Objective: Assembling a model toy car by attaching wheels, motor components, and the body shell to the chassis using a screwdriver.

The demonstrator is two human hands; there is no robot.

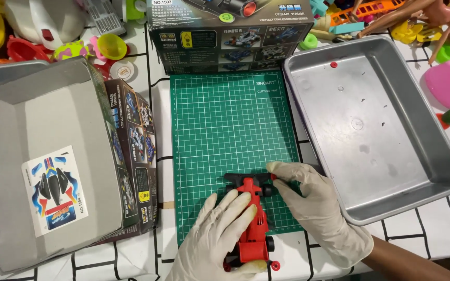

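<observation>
A red toy car (250, 229) lies on the green cutting mat (225, 125) at the desk's near edge. The gloved left hand (217, 242) grasps its body; the right hand (313, 200) pinches its front end. A metal tray (417, 130) sits right.

my table: white cloth with black grid lines (433, 218) | even bright light from above | no walls, floor, windows in my view

Our white table (444, 218) with its black grid lines

On it we see a green cutting mat (227, 125), a metal tray (423, 135) to its right, an open cardboard box (42, 156) on the left, a printed kit box (230, 36) and scattered plastic toys (105, 47).
</observation>
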